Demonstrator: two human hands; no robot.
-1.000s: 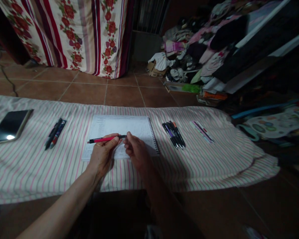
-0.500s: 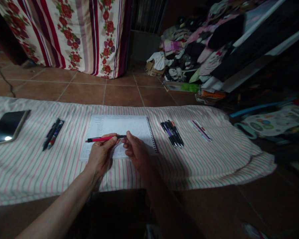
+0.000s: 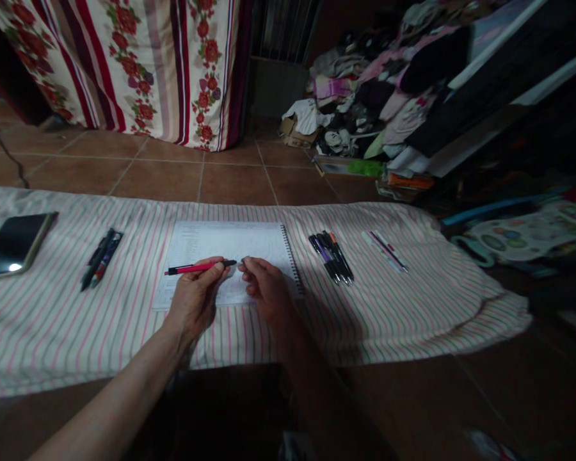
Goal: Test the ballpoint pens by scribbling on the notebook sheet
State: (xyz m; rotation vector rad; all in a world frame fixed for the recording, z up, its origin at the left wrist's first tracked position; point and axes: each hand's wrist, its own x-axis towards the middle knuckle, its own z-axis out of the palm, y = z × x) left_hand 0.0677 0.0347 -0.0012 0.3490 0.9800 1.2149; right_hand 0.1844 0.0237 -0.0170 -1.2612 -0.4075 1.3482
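My left hand (image 3: 194, 288) is closed around a red and black pen (image 3: 189, 267), held level above the notebook with its dark end pointing right. Just off that end, my right hand (image 3: 266, 285) pinches a small shiny piece (image 3: 242, 260) between thumb and fingertips. It looks like the pen's tip, though it is too small to be sure. A narrow gap separates it from the pen. Beneath both hands lies a spiral notebook (image 3: 230, 238), its coil on the right and faint writing on the page.
A striped cloth (image 3: 388, 320) covers the low table. Several pens (image 3: 332, 257) lie right of the notebook, with slimmer pens or refills (image 3: 386, 251) beyond. More pens (image 3: 102, 259) and a phone (image 3: 16, 244) rest at left. Behind are a floral curtain (image 3: 163, 70) and piled clothes (image 3: 365, 96).
My right hand has drawn slightly right, away from the pen. A small shiny piece now shows in its fingertips, apart from the pen's end. My left hand has barely moved.
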